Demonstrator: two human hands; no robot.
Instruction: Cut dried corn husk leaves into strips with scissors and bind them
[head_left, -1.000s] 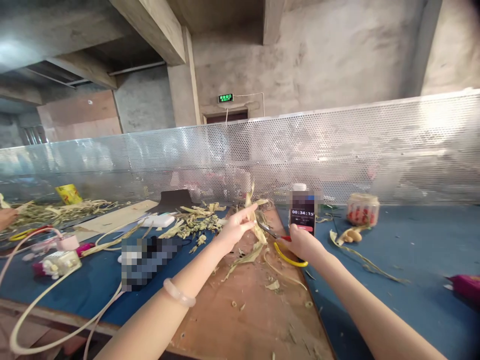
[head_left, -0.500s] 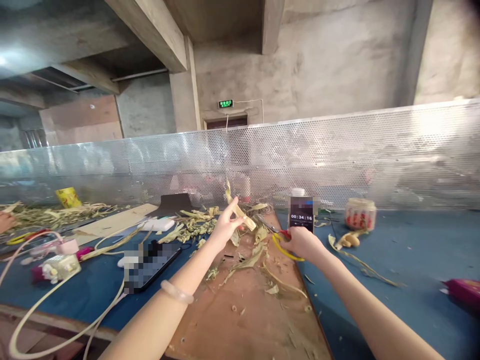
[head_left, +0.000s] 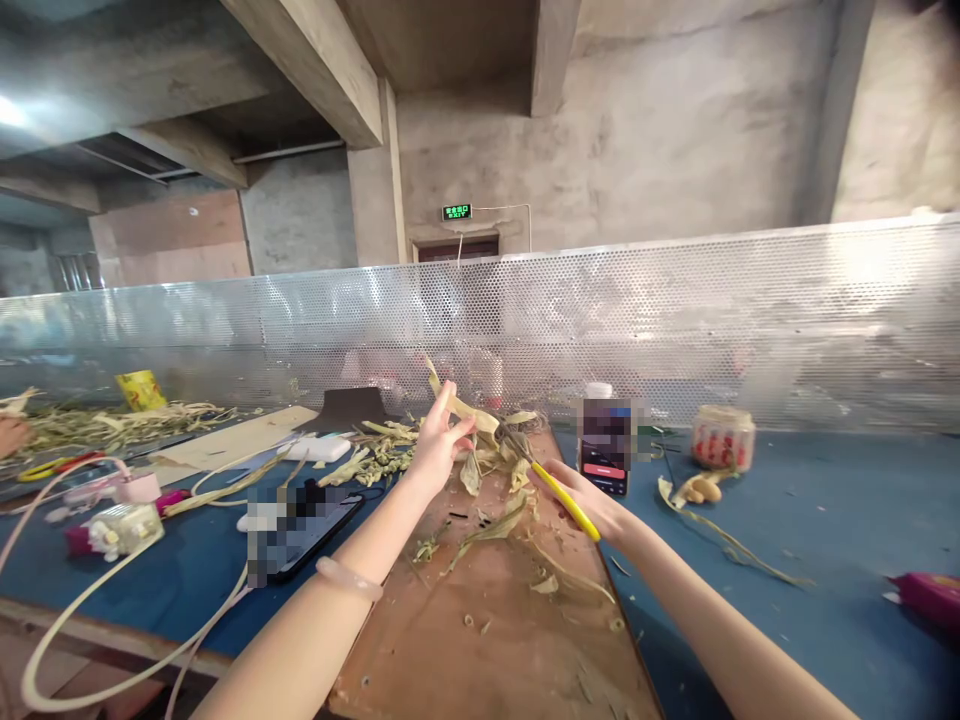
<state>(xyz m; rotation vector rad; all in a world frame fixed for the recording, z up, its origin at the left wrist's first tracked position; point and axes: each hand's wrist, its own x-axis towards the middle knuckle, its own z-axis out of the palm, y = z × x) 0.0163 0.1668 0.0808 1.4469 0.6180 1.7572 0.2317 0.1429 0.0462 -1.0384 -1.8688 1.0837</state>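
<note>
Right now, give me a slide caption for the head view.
Left hand holding a dried leaf, right hand a yellow-handled tool.

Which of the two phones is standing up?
The phone beyond the right hand; the other phone, left of the bracelet, lies flat on the blue tabletop.

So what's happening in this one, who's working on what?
A person's left hand holds a pale dried stalk or leaf above a brown board. Their right hand grips a yellow-handled cutting tool, its tip at the stalk's near end. Dry scraps lie on the board. At far left, another person's hand is beside more dried plant material.
</note>
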